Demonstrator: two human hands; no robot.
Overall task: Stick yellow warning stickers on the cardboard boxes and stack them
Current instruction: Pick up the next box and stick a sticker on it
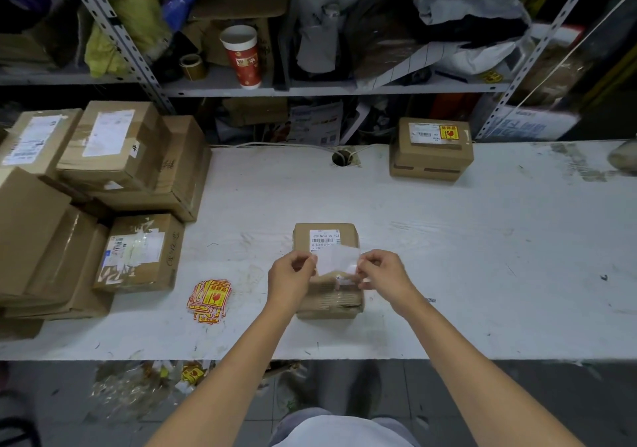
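Observation:
A small cardboard box [327, 236] with a white shipping label lies on the white table [482, 257] in front of me. Over its near half my left hand [291, 276] and my right hand [381, 271] pinch the two ends of a white, sticker-sized piece of paper [336, 259] with its blank side towards me. A loose pile of yellow warning stickers [208, 300] lies on the table left of the box. At the back right stand two stacked boxes [431, 157]; the top one carries a yellow sticker [449, 133].
Several larger cardboard boxes [103, 178] are piled on the table's left end. A metal shelf behind holds a red paper cup [243, 57], a tape roll [193, 66], bags and cartons. Litter and a sticker lie on the floor [193, 374] below the table edge.

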